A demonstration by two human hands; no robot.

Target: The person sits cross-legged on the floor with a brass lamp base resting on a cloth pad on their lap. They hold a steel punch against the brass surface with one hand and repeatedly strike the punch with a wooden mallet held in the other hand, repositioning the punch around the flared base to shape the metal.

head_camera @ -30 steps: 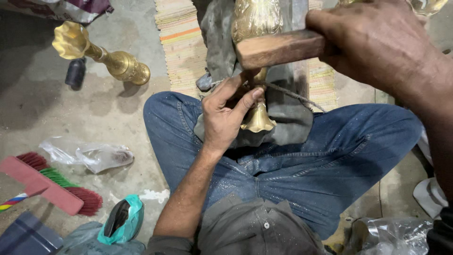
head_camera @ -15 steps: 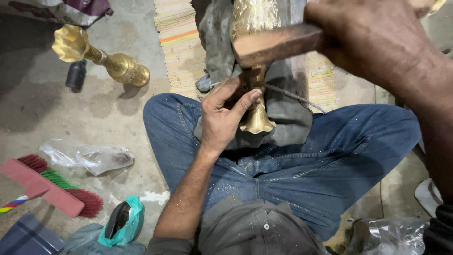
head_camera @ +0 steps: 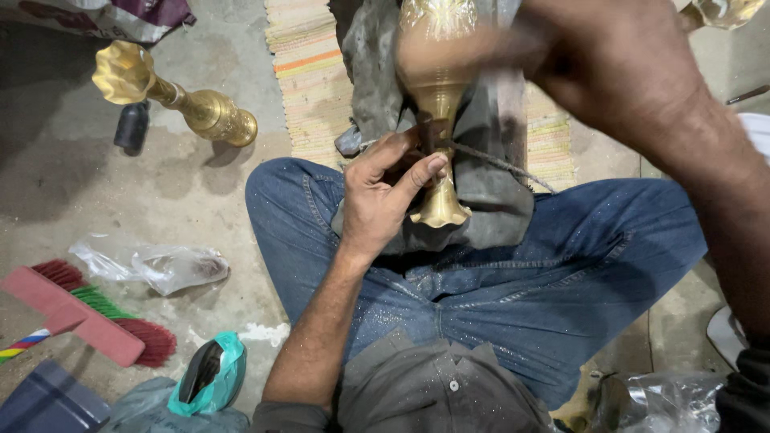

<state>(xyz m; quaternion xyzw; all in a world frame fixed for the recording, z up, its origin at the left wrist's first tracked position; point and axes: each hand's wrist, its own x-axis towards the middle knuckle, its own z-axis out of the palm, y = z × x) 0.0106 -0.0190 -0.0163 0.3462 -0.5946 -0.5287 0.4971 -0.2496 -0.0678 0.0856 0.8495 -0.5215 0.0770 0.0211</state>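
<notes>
The left hand curls around the narrow neck of a brass vase that lies across the person's lap on a grey cloth; its fingers are closed on the stem together with a thin dark metal tool, whose shaft runs out to the right of the fingertips; the flared brass foot sits just below the fingers, touching the cloth, and the wide, patterned body of the vase rises above them toward the top of the view. The right hand hangs above and to the right of those fingers, over the vase's body; it is blurred, and something brownish smears out from it across the brass, too blurred to name; I cannot tell how its fingers are set. Well to the left of the left hand, on the concrete floor, a second brass vase lies on its side; nearer the elbow lie a crumpled clear plastic bag and a red brush. A striped woven mat lies under the cloth.
</notes>
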